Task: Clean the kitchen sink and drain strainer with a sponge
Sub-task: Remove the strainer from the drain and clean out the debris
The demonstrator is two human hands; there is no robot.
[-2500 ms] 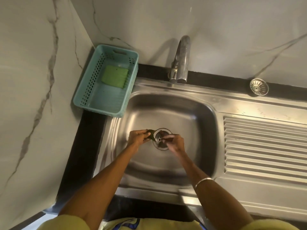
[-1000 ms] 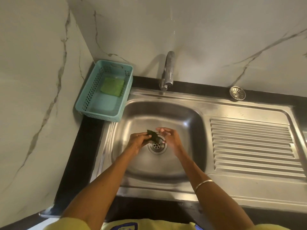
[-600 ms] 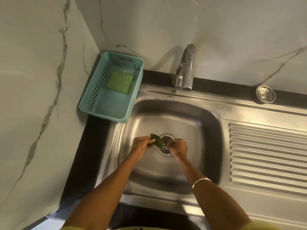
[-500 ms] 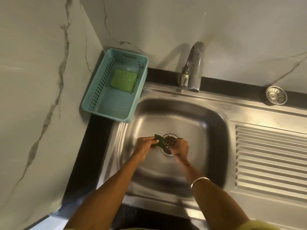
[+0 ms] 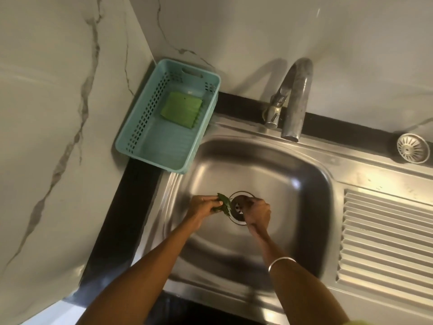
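Note:
Both hands are down in the steel sink (image 5: 281,174), at the open drain (image 5: 237,207). My left hand (image 5: 203,206) pinches dark green leaves (image 5: 223,204) just left of the drain. Over the drain's right rim, my right hand (image 5: 257,213) has its fingers curled downward; whether they hold anything is hidden. The round metal drain strainer (image 5: 412,148) lies out of the sink on the black ledge at the back right. A green sponge (image 5: 181,109) lies in the teal basket (image 5: 131,127) at the sink's back left corner.
The faucet (image 5: 295,97) arches over the bowl's back edge. A ribbed drainboard (image 5: 386,238) stretches to the right of the bowl. Marble walls close in the left and the back. A black counter strip runs along the sink's left side.
My right hand has dipped back onto the drain with its fingers curled, after spreading open a second ago. The left hand still holds the leaves beside it. The view has shifted.

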